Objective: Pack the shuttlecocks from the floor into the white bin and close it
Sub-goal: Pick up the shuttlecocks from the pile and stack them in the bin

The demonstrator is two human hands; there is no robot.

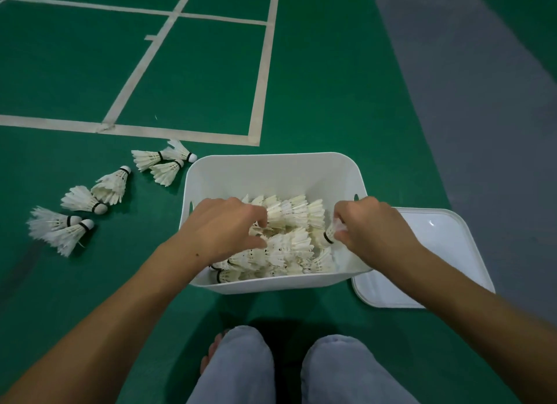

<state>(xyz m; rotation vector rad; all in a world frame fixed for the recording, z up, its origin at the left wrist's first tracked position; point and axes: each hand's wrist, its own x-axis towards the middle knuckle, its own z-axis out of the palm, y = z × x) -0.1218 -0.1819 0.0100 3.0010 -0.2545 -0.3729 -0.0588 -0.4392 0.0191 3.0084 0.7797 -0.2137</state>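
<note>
The white bin [271, 171] stands on the green floor in front of me, holding a heap of white shuttlecocks [294, 240]. My left hand [220, 227] reaches into the bin from the left, its curled fingers among the feathers. My right hand [370, 225] is over the bin's right side and pinches the feathers of one shuttlecock [330, 233], cork end down-left. Several loose shuttlecocks [90, 198] lie on the floor left of the bin. The white lid [443, 247] lies flat on the floor to the bin's right.
White court lines [180, 133] run across the green floor beyond the bin. A grey floor strip [482, 102] lies at the right. My knees in grey trousers [301, 370] and a bare foot [211, 355] are just below the bin.
</note>
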